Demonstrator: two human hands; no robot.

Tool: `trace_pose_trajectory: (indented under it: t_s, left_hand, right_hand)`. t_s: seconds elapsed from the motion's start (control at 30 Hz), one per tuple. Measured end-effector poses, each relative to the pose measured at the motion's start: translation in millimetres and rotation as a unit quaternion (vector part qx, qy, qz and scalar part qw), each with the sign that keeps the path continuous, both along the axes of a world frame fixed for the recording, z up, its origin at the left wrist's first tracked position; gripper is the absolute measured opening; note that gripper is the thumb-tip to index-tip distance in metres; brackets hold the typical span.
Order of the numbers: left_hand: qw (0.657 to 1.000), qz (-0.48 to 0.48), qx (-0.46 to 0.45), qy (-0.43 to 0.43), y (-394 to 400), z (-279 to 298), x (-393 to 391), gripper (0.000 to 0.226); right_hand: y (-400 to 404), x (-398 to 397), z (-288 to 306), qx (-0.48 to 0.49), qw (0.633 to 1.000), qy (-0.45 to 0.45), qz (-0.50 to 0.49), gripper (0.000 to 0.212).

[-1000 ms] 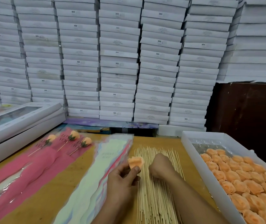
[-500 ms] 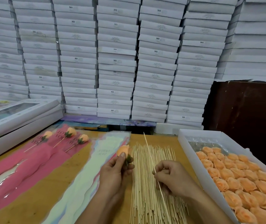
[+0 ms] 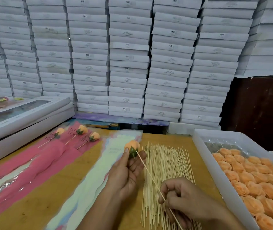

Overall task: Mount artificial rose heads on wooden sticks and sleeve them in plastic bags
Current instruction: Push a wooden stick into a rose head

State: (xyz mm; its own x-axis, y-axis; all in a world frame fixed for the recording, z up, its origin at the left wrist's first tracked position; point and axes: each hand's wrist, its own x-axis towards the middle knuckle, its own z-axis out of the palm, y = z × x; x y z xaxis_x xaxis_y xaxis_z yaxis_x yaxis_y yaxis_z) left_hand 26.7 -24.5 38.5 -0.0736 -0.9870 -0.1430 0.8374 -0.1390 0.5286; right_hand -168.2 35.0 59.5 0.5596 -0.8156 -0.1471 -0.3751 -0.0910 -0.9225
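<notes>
My left hand (image 3: 125,171) holds an orange rose head (image 3: 132,145) with a green base, petals pointing away from me. My right hand (image 3: 184,200) pinches a thin wooden stick (image 3: 149,174) whose tip touches the green base of the rose. Under both hands a spread pile of wooden sticks (image 3: 167,166) lies on the table. A white tray (image 3: 204,156) of several orange rose heads (image 3: 255,181) stands at the right. A stack of pale plastic bags (image 3: 89,185) lies left of my hands.
Three finished roses on sticks (image 3: 81,130) lie on pink sleeves (image 3: 37,165) at the left. Flat windowed white boxes (image 3: 24,117) sit at the far left. A wall of stacked white boxes (image 3: 129,60) closes the back. A dark cabinet (image 3: 257,110) stands at the right.
My right hand lifted one stick from the pile and brought its tip to the rose's green base. My left hand turned the rose so its base faces the stick.
</notes>
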Motion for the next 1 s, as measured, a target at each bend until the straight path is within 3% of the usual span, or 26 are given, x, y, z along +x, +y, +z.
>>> trace_pose_trajectory:
  t_s: [0.17,0.47,0.67,0.8,0.9,1.0]
  left_hand:
    - [0.999,-0.015,-0.007,0.034,1,3,2,0.052]
    - [1.000,-0.005,-0.014,0.015,3,5,0,0.051]
    - [1.000,-0.001,-0.007,0.017,3,5,1,0.036]
    - [1.000,-0.007,-0.009,-0.006,6,6,-1,0.043]
    - [1.000,-0.014,-0.007,-0.027,8,3,-3,0.037]
    - [0.999,-0.014,-0.003,-0.042,9,3,-4,0.034]
  right_hand:
    - [-1,3,-2,-0.011,1.000,0.014,0.000,0.040]
    - [-3,18,-13,0.029,0.999,0.002,-0.025,0.014]
    - [-2,15,-15,-0.020,0.999,-0.022,-0.043,0.031]
    - [-4,17,-16,-0.038,0.997,-0.042,-0.055,0.019]
    - [-4,18,-16,-0.031,0.997,-0.050,-0.056,0.062]
    - [-6,18,-18,-0.038,0.996,-0.037,-0.066,0.074]
